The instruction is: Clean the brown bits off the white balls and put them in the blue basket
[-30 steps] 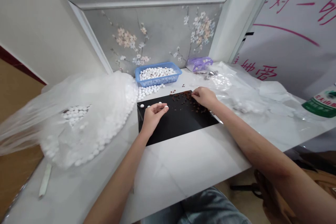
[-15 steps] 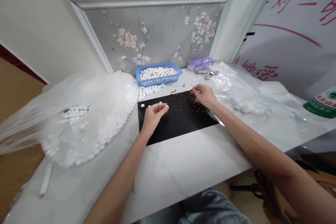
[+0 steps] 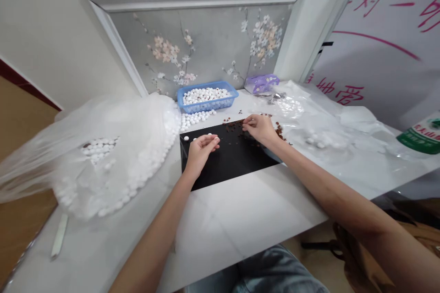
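White round ball [image 3: 216, 139] pinched in L hand [image 3: 210, 141] over blk mat [image 3: 227, 158].

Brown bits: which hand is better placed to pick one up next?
Right hand, likely: its fingertips are at the brown bits; the left hand, farther off, pinches a white ball.
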Tool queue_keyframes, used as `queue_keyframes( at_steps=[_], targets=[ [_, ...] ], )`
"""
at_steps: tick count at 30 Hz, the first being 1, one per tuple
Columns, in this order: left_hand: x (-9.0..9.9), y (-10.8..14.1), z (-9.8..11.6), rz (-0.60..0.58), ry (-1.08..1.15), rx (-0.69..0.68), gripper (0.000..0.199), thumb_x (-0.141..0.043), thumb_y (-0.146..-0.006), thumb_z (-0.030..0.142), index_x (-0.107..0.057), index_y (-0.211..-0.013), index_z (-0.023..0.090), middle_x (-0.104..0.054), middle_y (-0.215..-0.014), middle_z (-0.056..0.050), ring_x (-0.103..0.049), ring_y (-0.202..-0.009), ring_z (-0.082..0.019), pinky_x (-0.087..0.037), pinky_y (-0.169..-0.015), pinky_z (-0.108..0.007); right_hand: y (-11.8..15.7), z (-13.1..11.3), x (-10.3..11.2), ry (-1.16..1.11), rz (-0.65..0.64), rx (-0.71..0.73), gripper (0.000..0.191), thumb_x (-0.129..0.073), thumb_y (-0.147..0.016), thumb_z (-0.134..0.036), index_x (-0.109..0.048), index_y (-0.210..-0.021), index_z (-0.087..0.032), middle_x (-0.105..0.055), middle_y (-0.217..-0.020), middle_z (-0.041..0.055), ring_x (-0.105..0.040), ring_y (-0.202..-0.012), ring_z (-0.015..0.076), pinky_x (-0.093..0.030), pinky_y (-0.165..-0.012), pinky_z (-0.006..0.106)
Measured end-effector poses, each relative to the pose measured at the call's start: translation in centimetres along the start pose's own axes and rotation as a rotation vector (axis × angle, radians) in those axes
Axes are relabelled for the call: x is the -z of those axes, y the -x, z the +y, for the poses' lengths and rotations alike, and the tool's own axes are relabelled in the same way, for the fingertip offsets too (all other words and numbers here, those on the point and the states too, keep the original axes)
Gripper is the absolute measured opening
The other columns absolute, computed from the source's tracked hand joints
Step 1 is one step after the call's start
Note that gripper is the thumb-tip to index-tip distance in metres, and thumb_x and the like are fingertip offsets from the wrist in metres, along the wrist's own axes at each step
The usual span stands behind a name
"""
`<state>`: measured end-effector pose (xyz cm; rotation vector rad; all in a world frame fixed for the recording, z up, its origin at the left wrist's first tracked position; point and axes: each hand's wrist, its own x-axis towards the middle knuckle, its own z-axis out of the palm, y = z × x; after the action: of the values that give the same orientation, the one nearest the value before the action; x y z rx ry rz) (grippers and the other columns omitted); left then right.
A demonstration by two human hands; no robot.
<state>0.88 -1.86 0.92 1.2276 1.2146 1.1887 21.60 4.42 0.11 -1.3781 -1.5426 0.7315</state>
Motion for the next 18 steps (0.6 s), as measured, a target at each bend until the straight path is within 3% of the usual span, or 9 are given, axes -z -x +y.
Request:
queue_keyframes(
  at_steps=[2, 7, 10, 18],
  targets=[
    [0.0, 0.1, 0.1, 0.001, 0.002, 0.003, 0.031, -0.069, -0.065, 0.038, -0.067, -0.087, 0.017, -0.069, -0.086, -0.005, -0.063, -0.074, -0.013, -0.049, -0.071, -0.025, 0.1, -0.3, 0.0, -0.032, -0.004, 0.022, 0.003, -0.059, -0.070, -0.017, -0.056, -0.071, -0.016, -0.063, -0.064, 0.0025, -0.065, -0.058, 0.0151, -0.049, -0.053, 0.022],
    [-0.1, 0.3, 0.4, -0.034, 0.066, 0.052, 0.032, -0.069, -0.067, 0.036, -0.066, -0.093, 0.017, -0.069, -0.089, -0.005, -0.063, -0.074, -0.012, -0.049, -0.072, -0.024, 1.5, -2.2, -0.8, -0.129, -0.080, 0.111, 0.021, -0.062, -0.070, -0.035, -0.059, -0.074, -0.015, -0.058, -0.059, -0.0001, -0.053, -0.041, 0.0085, -0.044, -0.042, 0.021],
    [-0.2, 0.2, 0.5, -0.051, 0.152, 0.112, 0.036, -0.071, -0.065, 0.033, -0.064, -0.096, 0.018, -0.069, -0.091, -0.005, -0.063, -0.075, -0.010, -0.048, -0.075, -0.023, 2.5, -3.2, -1.6, -0.178, -0.108, 0.196, 0.027, -0.059, -0.074, -0.042, -0.060, -0.079, -0.016, -0.057, -0.066, 0.0001, -0.048, -0.042, 0.0063, -0.040, -0.038, 0.020],
    [-0.1, 0.2, 0.4, -0.178, 0.209, 0.196, 0.026, -0.072, -0.065, 0.034, -0.069, -0.086, 0.018, -0.071, -0.087, -0.005, -0.065, -0.078, -0.012, -0.048, -0.075, -0.022, 4.4, -4.2, -2.7, -0.067, -0.053, 0.507, 0.012, -0.055, -0.082, -0.029, -0.059, -0.077, -0.018, -0.051, -0.070, 0.0005, -0.047, -0.059, 0.0095, -0.040, -0.050, 0.022]
  ],
)
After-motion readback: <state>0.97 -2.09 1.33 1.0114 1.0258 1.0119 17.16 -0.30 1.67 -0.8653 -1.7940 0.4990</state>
